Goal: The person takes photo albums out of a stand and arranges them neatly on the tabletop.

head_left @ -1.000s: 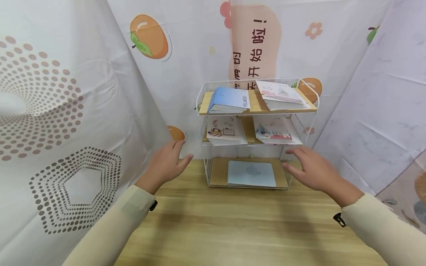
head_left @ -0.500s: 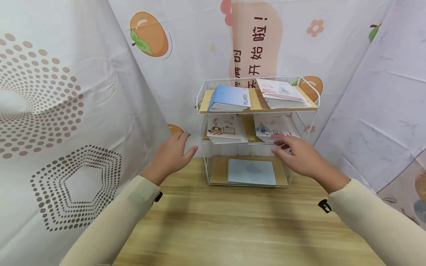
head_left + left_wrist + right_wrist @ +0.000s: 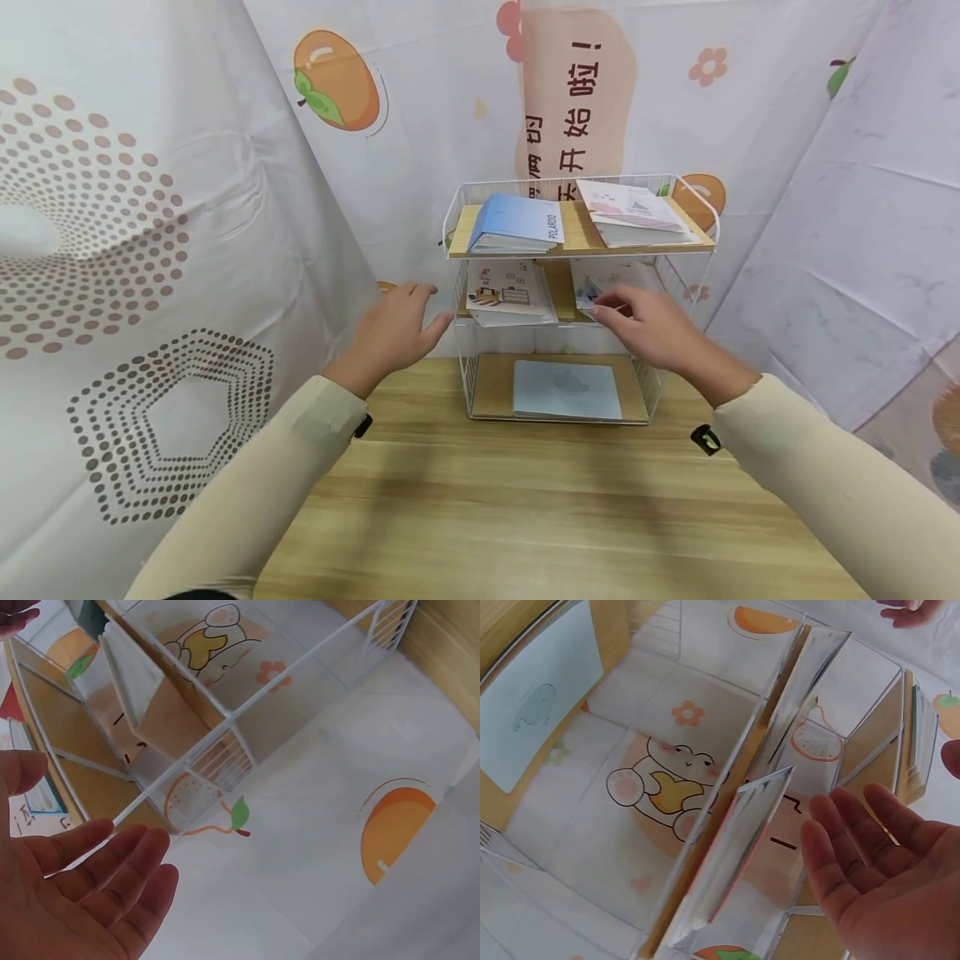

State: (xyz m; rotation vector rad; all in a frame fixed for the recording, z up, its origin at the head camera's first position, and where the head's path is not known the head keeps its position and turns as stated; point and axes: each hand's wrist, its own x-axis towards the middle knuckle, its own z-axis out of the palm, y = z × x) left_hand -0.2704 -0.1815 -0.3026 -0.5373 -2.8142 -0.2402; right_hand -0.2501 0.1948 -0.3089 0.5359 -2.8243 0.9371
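A white wire rack with wooden shelves (image 3: 581, 232) stands at the back of the table. In the head view my right hand (image 3: 652, 327) reaches in front of the right-hand booklet (image 3: 618, 273) on the middle shelf and covers part of it. The right wrist view shows its fingers (image 3: 841, 870) loosely bent, holding nothing, beside that booklet's page edges (image 3: 742, 844). My left hand (image 3: 392, 337) hovers just left of the rack, thumb apart from the fingers. Near it, the left-hand booklet (image 3: 510, 292) with a drawn house lies on the middle shelf.
Up top lie a blue "POLAROID" booklet (image 3: 517, 218) and a white-and-pink booklet (image 3: 633, 208). A pale blue notebook (image 3: 566, 390) rests on the bottom shelf. Wooden table (image 3: 510, 500) spreads in front; printed cloth (image 3: 435, 100) hangs behind and at both sides.
My right hand has moved left and up, from beside the rack's right edge to in front of the middle shelf. The left hand has shifted slightly right and up toward the rack.
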